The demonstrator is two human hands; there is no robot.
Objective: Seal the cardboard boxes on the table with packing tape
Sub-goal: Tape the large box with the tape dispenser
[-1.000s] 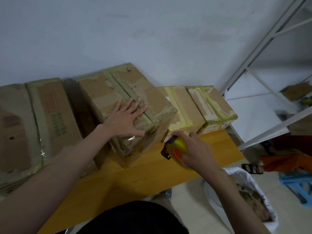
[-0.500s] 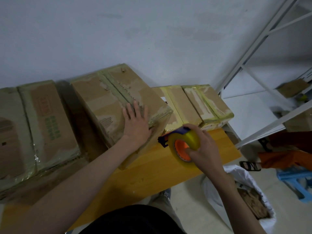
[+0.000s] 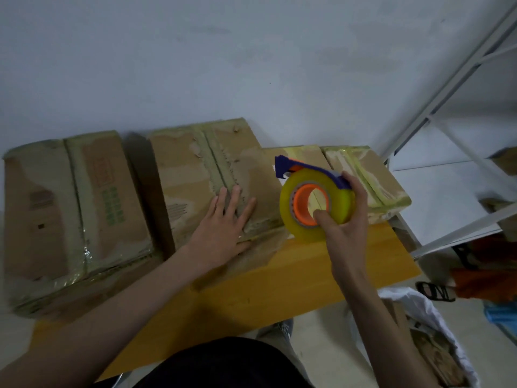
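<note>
Head view: left hand (image 3: 223,231) lies flat, fingers straight, pressing the top of the middle box (image 3: 207,175) near its front edge, right on the centre seam. Right hand (image 3: 344,219) has its grip curled round the tape roll (image 3: 316,204), thumb in the orange core, blue cutter pointing at the wall. Roll is held off the surface, above the table's right half, just beside the middle box and in front of a small box (image 3: 296,155). Another small box (image 3: 366,175) sits at the back right corner, a big box (image 3: 70,203) at the left edge. Table (image 3: 321,273) is yellow wood.

Risks, my read: no free tape end visible, so it may be stuck to the roll. The old seam is torn and fuzzy, so new tape could bond badly. The middle box slides if the flat hand lifts during the pull.
</note>
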